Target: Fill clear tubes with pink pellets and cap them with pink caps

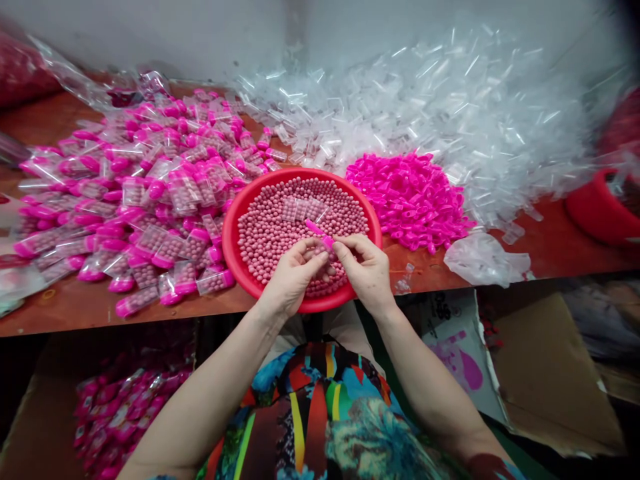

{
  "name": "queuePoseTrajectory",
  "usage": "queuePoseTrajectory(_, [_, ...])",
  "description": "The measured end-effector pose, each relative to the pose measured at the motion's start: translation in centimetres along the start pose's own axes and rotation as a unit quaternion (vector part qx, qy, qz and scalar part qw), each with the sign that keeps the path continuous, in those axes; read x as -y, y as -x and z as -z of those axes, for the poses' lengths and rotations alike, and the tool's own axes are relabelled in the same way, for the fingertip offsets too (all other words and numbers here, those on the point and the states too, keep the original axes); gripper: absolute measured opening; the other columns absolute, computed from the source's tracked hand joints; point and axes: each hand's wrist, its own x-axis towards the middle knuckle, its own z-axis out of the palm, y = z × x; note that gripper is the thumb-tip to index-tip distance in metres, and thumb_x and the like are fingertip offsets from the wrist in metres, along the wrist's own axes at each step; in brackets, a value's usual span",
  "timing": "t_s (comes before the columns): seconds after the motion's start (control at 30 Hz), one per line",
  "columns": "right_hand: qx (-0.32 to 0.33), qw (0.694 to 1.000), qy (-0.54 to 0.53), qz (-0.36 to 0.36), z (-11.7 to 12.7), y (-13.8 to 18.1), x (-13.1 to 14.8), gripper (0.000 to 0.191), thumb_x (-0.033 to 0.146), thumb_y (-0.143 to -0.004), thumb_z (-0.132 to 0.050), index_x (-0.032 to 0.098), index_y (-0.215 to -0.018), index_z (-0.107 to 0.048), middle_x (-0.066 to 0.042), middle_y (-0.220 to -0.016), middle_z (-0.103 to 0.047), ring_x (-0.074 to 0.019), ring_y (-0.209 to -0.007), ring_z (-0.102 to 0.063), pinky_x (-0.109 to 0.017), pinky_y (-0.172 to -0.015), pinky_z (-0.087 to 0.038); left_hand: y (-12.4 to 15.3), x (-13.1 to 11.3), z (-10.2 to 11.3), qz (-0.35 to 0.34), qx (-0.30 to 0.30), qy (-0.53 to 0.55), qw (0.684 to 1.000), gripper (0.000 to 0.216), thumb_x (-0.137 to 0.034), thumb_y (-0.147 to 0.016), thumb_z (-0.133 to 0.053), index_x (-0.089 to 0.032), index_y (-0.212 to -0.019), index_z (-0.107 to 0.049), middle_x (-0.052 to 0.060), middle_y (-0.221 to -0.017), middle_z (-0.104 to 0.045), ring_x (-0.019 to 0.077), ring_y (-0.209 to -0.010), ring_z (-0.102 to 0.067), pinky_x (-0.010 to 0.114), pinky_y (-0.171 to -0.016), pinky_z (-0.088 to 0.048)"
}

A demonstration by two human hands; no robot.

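Pinching a small pink piece (pixel 314 227) between the fingers of both hands, above the red basin (pixel 231 250) and slightly to the three o'clock side of its middle, taking twelve as straight away from the body. Showing a long axis aimed between ten and eleven o'clock, with a narrow strip pointing away from the fingertips and the thicker end gripped nearest the body. Bearing on that thicker end from about four o'clock with the right hand (pixel 364 270), thumb and forefinger drawn into a tight pinch, right against the pink and so the nearer of the two. Supporting from about seven o'clock with the left hand (pixel 293 275), fingers curled nearly closed around what looks like a clear container (pixel 313 252), just beneath the pink. Cannot tell, behind the fingertips, how far piece and container fit together.

Working over pink beads (pixel 263 233) spread across the basin, with bead-filled containers (pixel 303 209) lying on them at eleven o'clock from the fingertips. Facing, at two o'clock just beyond the rim, a heap of loose pink pieces (pixel 405 193), closer to the right hand than to the left. Backed, between one and two o'clock, by a broad mound of clear containers (pixel 425 113). Flanked, from nine to ten o'clock on the counter (pixel 95 312), by a heap of pink-ended containers (pixel 150 200), nearer the left hand. Bordered at three o'clock by a crumpled plastic bag (pixel 485 259).
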Motion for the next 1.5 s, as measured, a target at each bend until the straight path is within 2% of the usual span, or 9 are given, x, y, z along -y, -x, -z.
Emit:
queuePoseTrajectory(0.23, [0.083, 0.992, 0.044, 0.087, 0.5, -0.3, -0.4, 0.013, 0.024, -0.094, -0.057, 0.023, -0.096, -0.071, -0.003, -0.089, -0.071, -0.0175, -0.087, -0.067, -0.034, -0.081, -0.055, 0.3, 0.4, 0.1, -0.043, -0.021, -0.065, 0.997, 0.028, -0.029, -0.079, -0.075, -0.019, -0.1, -0.059, -0.002, -0.083, -0.062, 0.0087, -0.066, -0.057, 0.02, -0.063, -0.046])
queuePoseTrajectory(0.4, [0.154, 0.979, 0.056, 0.119, 1.9, -0.1, -0.9, 0.013, 0.024, -0.094, -0.058, 0.022, -0.095, -0.07, -0.004, -0.092, -0.072, -0.0177, -0.088, -0.067, -0.035, -0.081, -0.055, 0.4, 0.7, -0.1, -0.146, -0.008, -0.223, 0.964, 0.011, -0.021, -0.084, -0.067, -0.019, -0.094, -0.063, 0.002, -0.095, -0.064, 0.0155, -0.092, -0.059, 0.027, -0.087, -0.046])
queuePoseTrajectory(0.53, [0.156, 0.986, 0.023, 0.051, 2.8, -0.3, -0.9, 0.016, 0.031, -0.094, -0.06, 0.022, -0.093, -0.072, -0.003, -0.087, -0.072, -0.0163, -0.083, -0.066, -0.032, -0.078, -0.055, 0.5, 0.3, -0.2, -0.088, 0.029, -0.185, 0.978, 0.016, -0.025, -0.084, -0.069, -0.019, -0.096, -0.062, 0.002, -0.091, -0.064, 0.0142, -0.084, -0.06, 0.025, -0.076, -0.047])
queuePoseTrajectory(0.7, [0.134, 0.974, -0.112, -0.143, 2.0, -2.1, -0.9, 0.049, 0.061, -0.093, -0.05, 0.019, -0.093, -0.074, -0.004, -0.083, -0.074, -0.0179, -0.081, -0.07, -0.032, -0.076, -0.058, 0.7, -0.7, -0.3, 0.045, 0.107, -0.071, 0.991, 0.024, -0.032, -0.08, -0.074, -0.017, -0.095, -0.064, 0.0, -0.074, -0.062, 0.0083, -0.055, -0.052, 0.022, -0.054, -0.039])
queuePoseTrajectory(0.8, [0.141, 0.961, -0.169, -0.165, 1.1, -2.6, -0.8, 0.057, 0.067, -0.093, -0.044, 0.018, -0.095, -0.072, -0.005, -0.088, -0.074, -0.0188, -0.088, -0.07, -0.033, -0.084, -0.058, 0.6, -1.1, 0.0, 0.066, 0.086, -0.035, 0.993, 0.027, -0.03, -0.077, -0.078, -0.016, -0.095, -0.065, 0.001, -0.076, -0.064, 0.0078, -0.055, -0.054, 0.021, -0.052, -0.04])
queuePoseTrajectory(1.0, [0.123, 0.991, -0.044, 0.021, 1.5, -1.1, -0.6, 0.037, 0.056, -0.093, -0.054, 0.023, -0.107, -0.063, -0.005, -0.104, -0.069, -0.0203, -0.1, -0.065, -0.037, -0.091, -0.053, 0.1, -1.3, 0.4, 0.085, 0.053, 0.025, 0.995, 0.025, -0.03, -0.076, -0.079, -0.014, -0.092, -0.068, 0.001, -0.072, -0.062, 0.0074, -0.057, -0.054, 0.018, -0.05, -0.04])
queuePoseTrajectory(1.13, [0.122, 0.963, 0.169, 0.171, 1.4, -0.1, -0.7, 0.064, 0.059, -0.074, -0.076, 0.02, -0.121, -0.054, -0.015, -0.121, -0.063, -0.0322, -0.117, -0.059, -0.051, -0.101, -0.046, -0.1, -1.2, 0.3, 0.089, 0.047, 0.037, 0.994, 0.026, -0.028, -0.074, -0.08, -0.013, -0.091, -0.067, 0.002, -0.075, -0.064, 0.0097, -0.064, -0.059, 0.018, -0.056, -0.045])
queuePoseTrajectory(1.23, [0.095, 0.945, 0.242, 0.197, 0.4, 0.4, -1.0, 0.07, 0.057, -0.072, -0.078, 0.019, -0.123, -0.049, -0.017, -0.116, -0.062, -0.0336, -0.111, -0.06, -0.052, -0.095, -0.05, -0.1, -0.9, 0.2, 0.071, 0.025, 0.026, 0.997, 0.025, -0.029, -0.074, -0.08, -0.013, -0.088, -0.066, 0.002, -0.076, -0.066, 0.0105, -0.068, -0.06, 0.019, -0.061, -0.047])
queuePoseTrajectory(1.5, [0.034, 0.944, 0.238, 0.228, -0.6, 1.1, -1.8, 0.054, 0.037, -0.076, -0.073, 0.021, -0.12, -0.046, -0.01, -0.097, -0.063, -0.0258, -0.089, -0.065, -0.04, -0.08, -0.058, -0.2, -0.3, 0.0, 0.051, 0.027, 0.005, 0.998, 0.026, -0.031, -0.075, -0.079, -0.013, -0.087, -0.066, 0.002, -0.08, -0.065, 0.0109, -0.074, -0.059, 0.022, -0.073, -0.047])
